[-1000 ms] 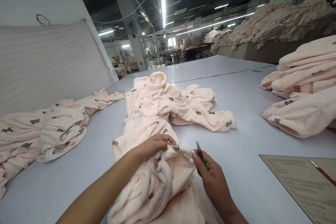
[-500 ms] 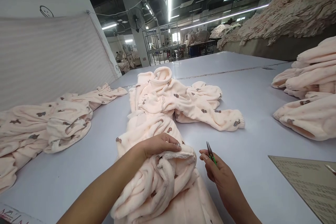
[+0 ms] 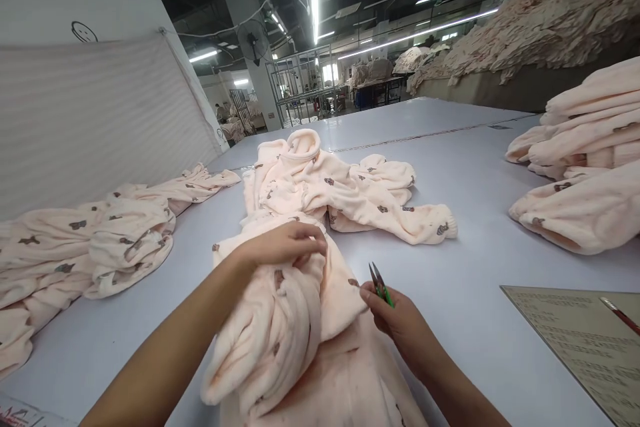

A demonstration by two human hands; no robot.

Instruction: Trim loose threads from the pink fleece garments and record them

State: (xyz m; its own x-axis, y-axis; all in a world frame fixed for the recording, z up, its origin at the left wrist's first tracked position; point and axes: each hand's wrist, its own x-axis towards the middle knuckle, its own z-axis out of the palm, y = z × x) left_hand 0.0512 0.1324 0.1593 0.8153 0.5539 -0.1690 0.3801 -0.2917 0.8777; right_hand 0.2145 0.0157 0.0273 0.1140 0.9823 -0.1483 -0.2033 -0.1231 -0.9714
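Observation:
A pale pink fleece garment (image 3: 320, 200) with small brown bear prints lies spread down the middle of a white table (image 3: 465, 213). Its near part is bunched up in front of me. My left hand (image 3: 285, 245) grips a fold of this bunched fabric, fingers curled into it. My right hand (image 3: 395, 312) is closed on small green-handled thread snips (image 3: 379, 283), blades pointing up and away, beside the garment's right edge and touching the fabric.
More of the same pink garments lie heaped at the left (image 3: 85, 240). A folded stack (image 3: 585, 167) sits at the right. A printed sheet (image 3: 580, 340) with a red pen (image 3: 620, 315) lies at the near right. A large fabric pile (image 3: 530, 33) rises behind.
My left hand has moved up the garment and taken a new fold, turning the bunched fabric over. My right hand with the snips has shifted back against the fabric's edge.

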